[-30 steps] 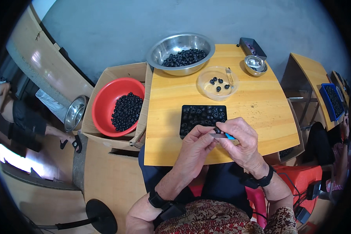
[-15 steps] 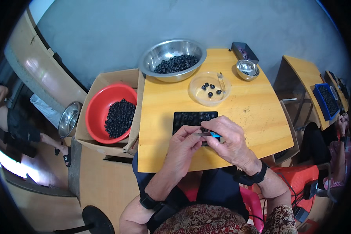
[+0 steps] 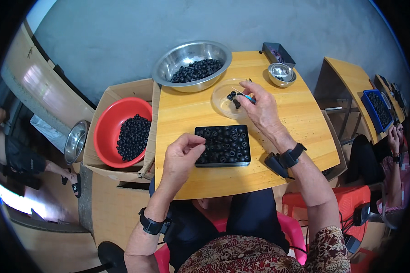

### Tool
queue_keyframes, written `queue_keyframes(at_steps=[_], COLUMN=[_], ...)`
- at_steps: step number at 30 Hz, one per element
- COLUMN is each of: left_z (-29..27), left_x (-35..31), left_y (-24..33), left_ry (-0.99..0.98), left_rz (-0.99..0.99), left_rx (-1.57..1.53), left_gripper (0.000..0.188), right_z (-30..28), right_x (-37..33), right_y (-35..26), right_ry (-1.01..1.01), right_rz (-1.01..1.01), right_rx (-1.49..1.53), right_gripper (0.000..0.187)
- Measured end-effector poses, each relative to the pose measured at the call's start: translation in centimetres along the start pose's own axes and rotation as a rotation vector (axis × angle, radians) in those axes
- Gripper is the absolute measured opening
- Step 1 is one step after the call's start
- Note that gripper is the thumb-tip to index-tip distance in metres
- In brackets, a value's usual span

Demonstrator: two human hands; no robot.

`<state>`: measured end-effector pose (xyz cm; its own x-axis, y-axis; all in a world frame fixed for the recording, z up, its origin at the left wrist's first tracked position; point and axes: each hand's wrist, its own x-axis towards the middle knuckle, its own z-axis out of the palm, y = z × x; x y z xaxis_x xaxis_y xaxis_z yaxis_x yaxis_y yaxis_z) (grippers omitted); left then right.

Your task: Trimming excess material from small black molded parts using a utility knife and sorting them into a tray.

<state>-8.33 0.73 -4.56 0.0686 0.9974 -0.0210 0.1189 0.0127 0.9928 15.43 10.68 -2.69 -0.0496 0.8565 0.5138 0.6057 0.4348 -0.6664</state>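
Note:
A black tray [image 3: 223, 145] full of small black ring-shaped parts lies on the yellow wooden table [image 3: 182, 113]. My left hand [image 3: 181, 154] rests at the tray's left edge, fingers pinched together over the parts. My right hand [image 3: 259, 107] reaches over a clear round dish [image 3: 223, 98] holding a few black parts, and grips thin tweezers with a blue handle [image 3: 247, 95] whose tip is in the dish.
A large steel bowl [image 3: 191, 66] of black parts stands at the table's back. A small steel bowl [image 3: 281, 74] and dark box [image 3: 278, 53] sit back right. A red bowl [image 3: 120, 132] of parts rests in a cardboard box on the left. Another person sits at the right.
My right hand has moved away from the tray, up to the clear dish with the tweezers. My left hand has stayed by the tray's left edge.

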Motion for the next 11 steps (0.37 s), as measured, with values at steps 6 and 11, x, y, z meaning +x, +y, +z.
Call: queue_keyframes(at_steps=[6, 11], left_z=[0.7, 1.2], left_x=[0.8, 1.7], left_y=[0.3, 0.6], left_ry=[-0.083, -0.241], left_rz=[0.518, 0.585], left_rx=[0.710, 0.888], left_gripper=[0.024, 0.028], right_z=[-1.3, -3.4], right_x=[-3.2, -5.8], right_y=[-1.6, -2.1], right_ry=[0.000, -0.085], right_rz=[-0.062, 0.098], right_rx=[0.066, 0.144], right_gripper=[0.023, 0.024])
